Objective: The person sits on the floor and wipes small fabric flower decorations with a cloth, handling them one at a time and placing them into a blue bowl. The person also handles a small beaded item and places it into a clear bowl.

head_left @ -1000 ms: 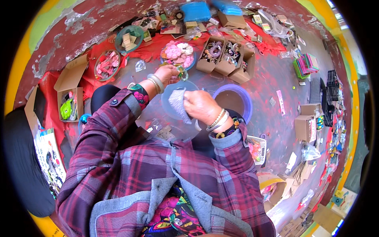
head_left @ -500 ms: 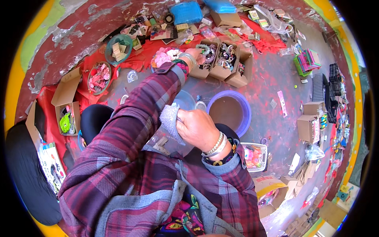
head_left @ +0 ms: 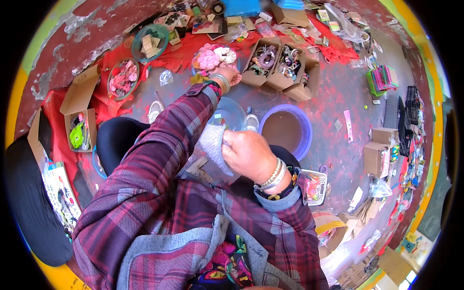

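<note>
My right hand (head_left: pixel 251 157) is closed on a folded light-grey fuzzy cloth (head_left: pixel 212 147), held up in front of my chest. Beyond it, my left hand (head_left: pixel 230 76) is stretched forward beside a round tub of pink and white puffy hair accessories (head_left: pixel 210 59). Its fingers are loosely bent, and nothing shows in them. Just right of that hand stand open cardboard boxes holding headbands and hair ties (head_left: pixel 265 60). A clear blue basin (head_left: pixel 231 113) sits below my left wrist, partly hidden by my sleeve and the cloth.
A purple tub (head_left: pixel 303 140) of brownish water stands by my right knee. A white basket (head_left: pixel 316 188) is close to my right forearm. To the left are a bowl of pink items (head_left: pixel 123 79), a teal basin (head_left: pixel 151 42) and an open carton (head_left: pixel 79 113). Clutter lines the right wall.
My left hand has drawn back to the left, away from the boxes of headbands and toward the tub of pink accessories. My right hand still holds the cloth. The view has shifted slightly.
</note>
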`<state>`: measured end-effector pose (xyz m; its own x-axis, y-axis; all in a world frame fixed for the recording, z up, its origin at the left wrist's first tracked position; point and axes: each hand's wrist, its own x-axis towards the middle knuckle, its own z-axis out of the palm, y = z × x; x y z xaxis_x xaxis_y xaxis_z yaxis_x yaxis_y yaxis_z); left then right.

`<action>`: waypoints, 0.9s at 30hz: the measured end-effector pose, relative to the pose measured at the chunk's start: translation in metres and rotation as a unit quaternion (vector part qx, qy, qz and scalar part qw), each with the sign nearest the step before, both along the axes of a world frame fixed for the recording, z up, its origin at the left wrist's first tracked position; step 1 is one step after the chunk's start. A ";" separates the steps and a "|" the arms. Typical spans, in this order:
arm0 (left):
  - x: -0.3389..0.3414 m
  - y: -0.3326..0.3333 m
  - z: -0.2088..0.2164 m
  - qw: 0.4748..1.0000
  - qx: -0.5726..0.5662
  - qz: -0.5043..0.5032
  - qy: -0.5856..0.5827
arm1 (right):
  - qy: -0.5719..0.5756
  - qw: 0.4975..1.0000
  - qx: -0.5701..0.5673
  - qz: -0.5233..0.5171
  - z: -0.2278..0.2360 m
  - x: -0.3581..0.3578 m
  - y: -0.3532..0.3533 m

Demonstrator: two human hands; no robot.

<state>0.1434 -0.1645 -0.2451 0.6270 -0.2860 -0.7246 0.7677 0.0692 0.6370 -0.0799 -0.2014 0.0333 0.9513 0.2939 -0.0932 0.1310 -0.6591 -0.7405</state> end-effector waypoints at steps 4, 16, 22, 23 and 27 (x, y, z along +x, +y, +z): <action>0.002 0.041 -0.036 0.987 -0.142 -0.031 0.070 | 0.023 0.999 0.026 0.002 0.000 0.006 0.000; 0.023 0.277 -0.107 0.760 0.620 -0.039 -0.189 | 0.075 0.996 0.022 0.032 0.001 0.020 0.021; 0.067 0.320 -0.094 0.746 0.630 -0.085 -0.198 | 0.146 0.989 -0.007 0.015 -0.004 0.040 0.030; 0.077 0.330 -0.101 0.750 0.627 -0.100 -0.187 | 0.164 0.986 -0.007 0.019 -0.007 0.043 0.030; 0.099 0.337 -0.123 0.755 0.612 -0.144 -0.184 | 0.174 0.985 -0.007 0.016 -0.011 0.065 0.039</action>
